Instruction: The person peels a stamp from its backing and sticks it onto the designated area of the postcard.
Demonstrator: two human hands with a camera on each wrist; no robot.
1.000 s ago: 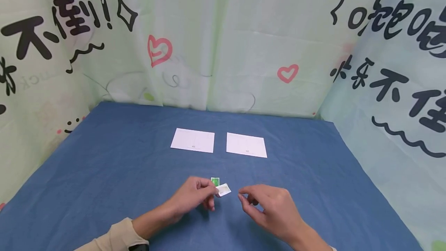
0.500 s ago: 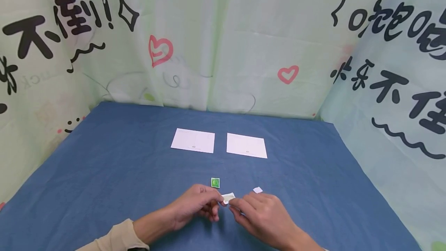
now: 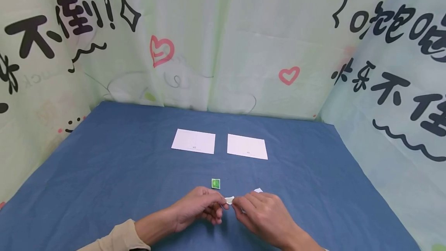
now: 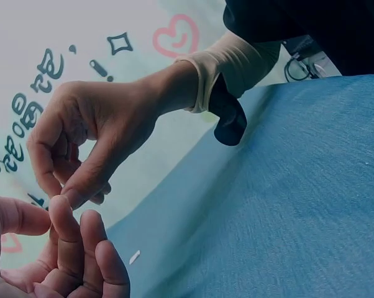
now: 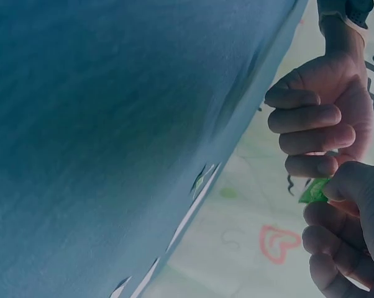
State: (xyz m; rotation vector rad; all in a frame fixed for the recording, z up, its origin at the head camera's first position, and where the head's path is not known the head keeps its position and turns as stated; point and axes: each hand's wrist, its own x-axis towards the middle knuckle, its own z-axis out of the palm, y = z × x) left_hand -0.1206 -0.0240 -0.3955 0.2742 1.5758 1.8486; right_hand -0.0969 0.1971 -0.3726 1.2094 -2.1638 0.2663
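Between the fingertips of both hands is a small stamp, its pale back [image 3: 229, 200] facing up in the head view and its green face [image 5: 313, 190] showing in the right wrist view. My left hand [image 3: 200, 209] pinches its left end with thumb and forefinger, the other fingers loosely bent. The right hand [image 3: 266, 213] pinches the opposite end; its fingers cover that part. Just beyond the left fingertips, a second green stamp [image 3: 215, 183] with a white border lies face up on the cloth. A small white scrap [image 3: 258, 190] lies behind the right hand, partly hidden by it.
Two white cards, a left one [image 3: 193, 141] and a right one [image 3: 247, 146], lie side by side farther back on the blue cloth [image 3: 118, 173]. Printed curtains [image 3: 251, 42] stand around the table's back and sides.
The right hand has come in from the right and taken the stamp's free end. The held stamp now looks narrower. Behind the right hand, the white scrap came into view on the cloth.
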